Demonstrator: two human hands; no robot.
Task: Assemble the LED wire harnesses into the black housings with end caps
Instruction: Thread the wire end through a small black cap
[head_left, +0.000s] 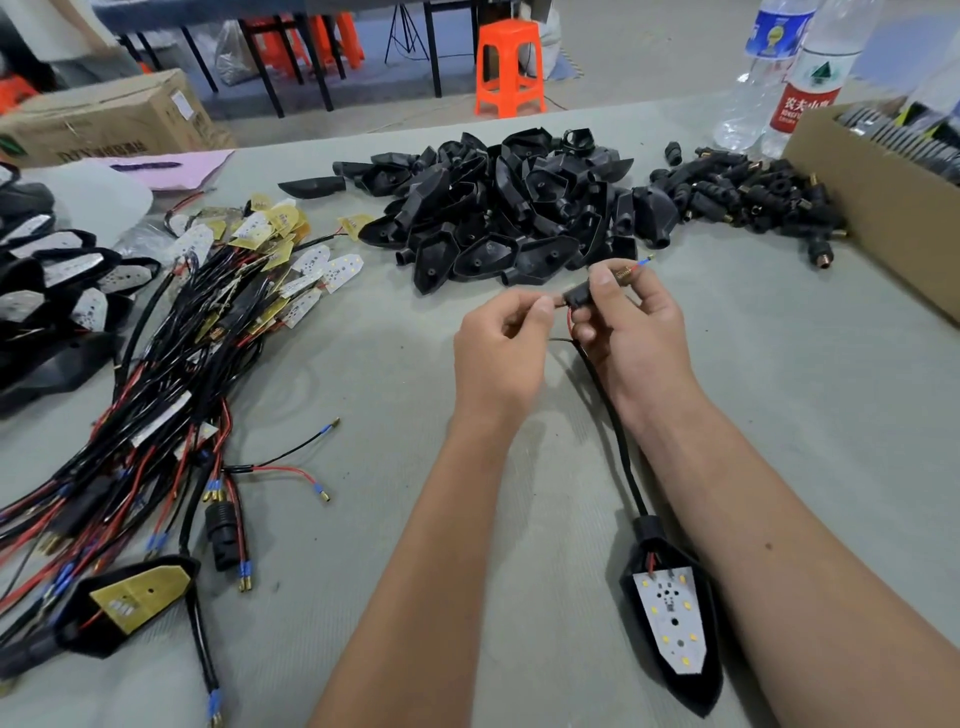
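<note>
A person's two bare forearms reach out over a grey bench, hands meeting near its middle. The right hand pinches a small black end cap between thumb and fingers; a brass threaded stem sticks out of the cap up and to the right, with a blue-tipped wire end just past it. The left hand sits just left of the cap, thumb and forefinger curled together at the cap's near mouth, seemingly nipping a thin wire, though the wire between them is too small to make out. A red wire loops under the right fingers. From there a black cable runs down toward the viewer, between the forearms, to a black housing lying flat with its white LED board facing up. So the cap's long axis points up-right, away from the housing. Likely next: sliding the cap down the cable toward the housing. Spare housings and caps lie heaped beyond; loose harnesses lie left
</note>
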